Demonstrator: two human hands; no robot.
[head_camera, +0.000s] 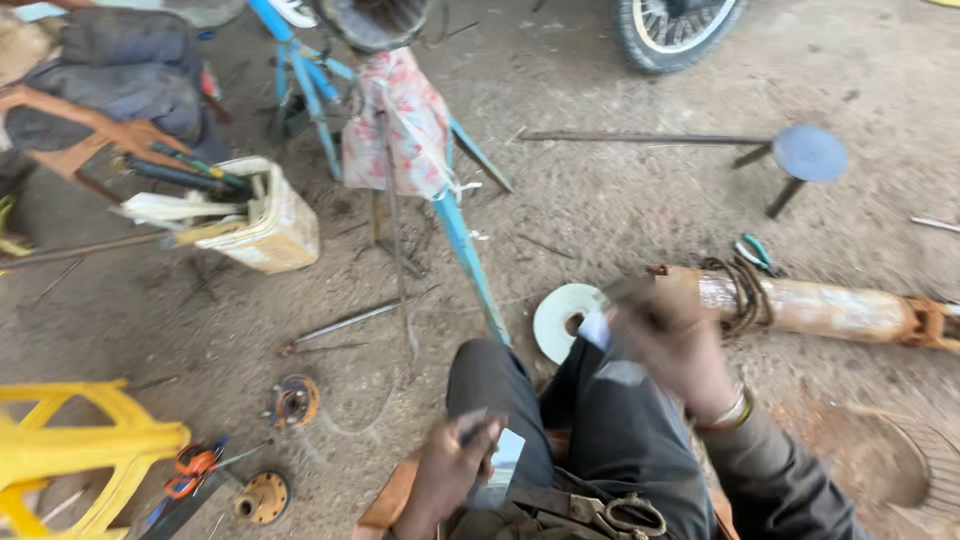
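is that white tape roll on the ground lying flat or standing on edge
Lying flat: the white tape roll shows its round face and centre hole upward, resting on the dirt ground beside the right hand.

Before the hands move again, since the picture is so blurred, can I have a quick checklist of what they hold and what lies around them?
1. Left hand has a firm grip on a dark tool handle: ok.
2. What the right hand holds: cannot tell, motion blur hides the fingers.
3. White strip reaches the right hand: ok.
4. White tape roll lies flat on the ground by the knee: ok.
5. Scissors rest on the lap, untouched: ok.
6. Rusty pipe lies apart from both hands: ok.
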